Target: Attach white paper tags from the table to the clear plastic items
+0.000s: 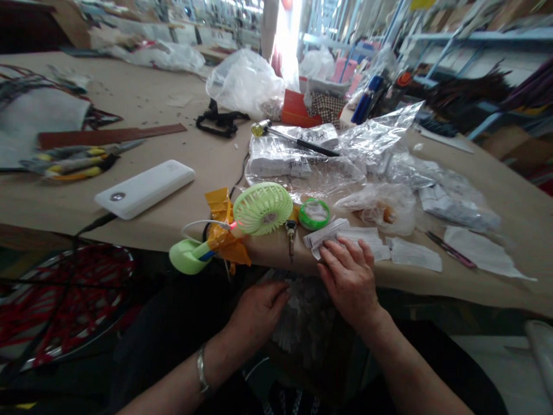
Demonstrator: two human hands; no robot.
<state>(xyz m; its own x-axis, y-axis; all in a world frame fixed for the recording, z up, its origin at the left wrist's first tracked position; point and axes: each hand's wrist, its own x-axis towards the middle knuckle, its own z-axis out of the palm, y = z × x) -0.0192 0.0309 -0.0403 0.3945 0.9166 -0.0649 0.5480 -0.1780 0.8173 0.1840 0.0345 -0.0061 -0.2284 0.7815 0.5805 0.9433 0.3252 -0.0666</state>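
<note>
My right hand (349, 275) lies at the table's front edge, its fingers stretched over small printed paper slips (363, 235). My left hand (258, 308) is lower, below the edge, fingers curled in and thumb against them; what is inside, if anything, is hidden. Beneath and between my hands is a dim heap of clear and whitish pieces (302, 317). A pointed metal tip on a small tool (291, 235) juts over the edge between them. Beside it stands a round green tub (314, 214) with white stuff inside. More slips (415, 254) lie to the right.
A green fan (262, 208), bound with orange tape (228, 245), hangs at the edge. A white power bank (146, 189), pliers (82, 163), a mallet-like tool (298, 140), clear plastic bags (298, 173) and tweezers (450, 249) lie about. Below left is a basket of red strips (56, 300).
</note>
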